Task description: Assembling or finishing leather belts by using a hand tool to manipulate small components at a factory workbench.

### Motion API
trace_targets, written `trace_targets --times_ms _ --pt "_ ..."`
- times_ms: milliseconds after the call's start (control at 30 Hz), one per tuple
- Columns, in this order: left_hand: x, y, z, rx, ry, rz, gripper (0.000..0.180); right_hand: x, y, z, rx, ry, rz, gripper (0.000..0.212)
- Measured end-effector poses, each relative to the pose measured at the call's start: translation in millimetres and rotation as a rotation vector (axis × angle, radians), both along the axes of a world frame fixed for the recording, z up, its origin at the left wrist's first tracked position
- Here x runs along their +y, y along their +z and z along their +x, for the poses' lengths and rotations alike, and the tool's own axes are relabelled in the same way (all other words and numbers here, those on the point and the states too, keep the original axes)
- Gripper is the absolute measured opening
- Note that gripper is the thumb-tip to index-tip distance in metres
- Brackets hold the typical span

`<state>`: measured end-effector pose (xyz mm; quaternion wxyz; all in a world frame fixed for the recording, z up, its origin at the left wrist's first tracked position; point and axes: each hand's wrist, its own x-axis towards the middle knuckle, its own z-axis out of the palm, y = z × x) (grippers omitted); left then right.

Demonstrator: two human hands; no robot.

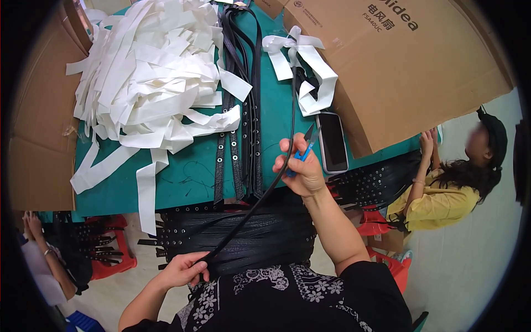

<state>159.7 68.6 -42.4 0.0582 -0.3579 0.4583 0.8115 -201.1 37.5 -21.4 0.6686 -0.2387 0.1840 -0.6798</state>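
Note:
My left hand [187, 271], low in the view, pinches one end of a long, narrow black strap [249, 213], probably a belt. The strap slants up to my right hand [303, 172] and runs past its fingers toward the table's far side. Blue-handled thread snips [300, 156] sit in the right hand's grip, blades pointing up. Across my lap lies a thick stack of black belts [243, 238] with metal eyelets. More black belts [238, 138] hang over the table's front edge. A knotted white strip [298, 44] lies beyond my right hand.
A large heap of white fabric strips [149, 77] covers the left of the green table [193, 177]. A phone [333, 143] lies right of my hand. Cardboard boxes [409, 66] [41, 116] flank both sides. Co-workers sit at right [442, 199] and left [47, 265], near red stools [119, 252].

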Motion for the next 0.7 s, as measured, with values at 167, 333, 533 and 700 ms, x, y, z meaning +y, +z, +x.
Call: trace_targets --times_ms 167,333,533,700 --pt "6.5 -1.2 3.7 -0.043 0.071 -0.055 0.035 -4.5 18.1 -23.9 0.075 -0.225 0.047 0.019" --pt "3.1 -10.7 -4.5 0.068 0.057 -0.145 0.039 -2.1 50.1 -34.0 -0.297 -0.312 0.108 0.008" --pt "-25.5 5.9 -121.7 0.613 0.054 0.474 0.052 10.0 49.1 -3.1 -0.436 -0.172 -0.024 0.005" --pt "-33.0 42.5 -178.3 0.635 0.064 0.458 0.034 22.2 42.4 -5.5 -0.248 -0.264 -0.007 0.004"
